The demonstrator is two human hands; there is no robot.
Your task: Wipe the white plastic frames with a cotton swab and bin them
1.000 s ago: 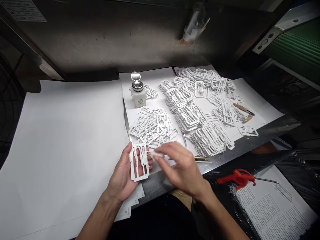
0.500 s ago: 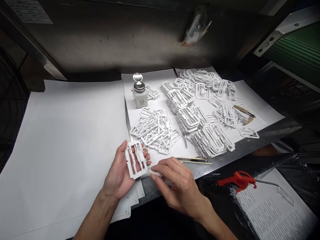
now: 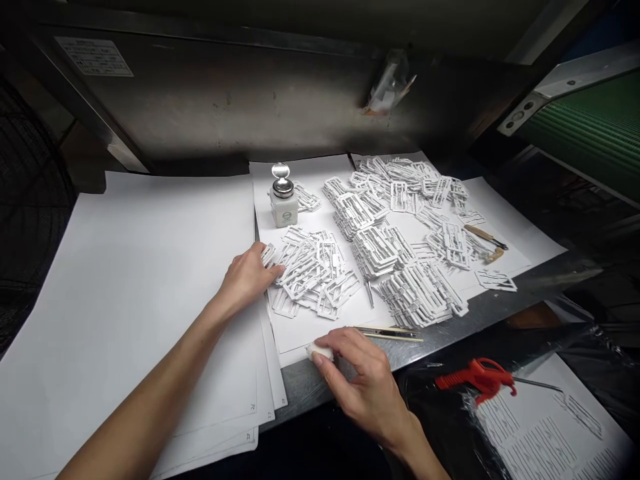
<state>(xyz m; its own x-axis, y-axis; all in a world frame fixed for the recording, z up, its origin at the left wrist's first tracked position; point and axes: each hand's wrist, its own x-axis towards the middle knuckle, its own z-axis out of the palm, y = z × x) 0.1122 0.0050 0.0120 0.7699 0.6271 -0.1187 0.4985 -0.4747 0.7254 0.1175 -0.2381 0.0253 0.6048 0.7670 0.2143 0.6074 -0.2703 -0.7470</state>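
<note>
My left hand [image 3: 246, 277] is at the left edge of a loose pile of white slotted plastic frames [image 3: 305, 267]. Its fingers are closed on a white plastic frame [image 3: 269, 253], mostly hidden by the hand. My right hand [image 3: 363, 373] is above the table's front edge, pinching a small white wad [image 3: 320, 351] between thumb and fingers; it looks like cotton or cloth. Behind the pile stands a white square pump bottle [image 3: 285, 210] with its metal lid flipped up.
Stacked white frames [image 3: 420, 293] fill the middle right, with a heap of loose frames [image 3: 400, 170] behind. Tweezers [image 3: 369, 293], thin sticks [image 3: 390, 333] and a tan-handled tool [image 3: 485, 237] lie nearby. A red air gun [image 3: 477, 379] rests on black plastic. White paper sheets [image 3: 185, 267] cover the left.
My left hand has moved forward with the frame, from in front of me to the pile's left edge. My right hand stays low with the white wad. The view has tilted up slightly.
</note>
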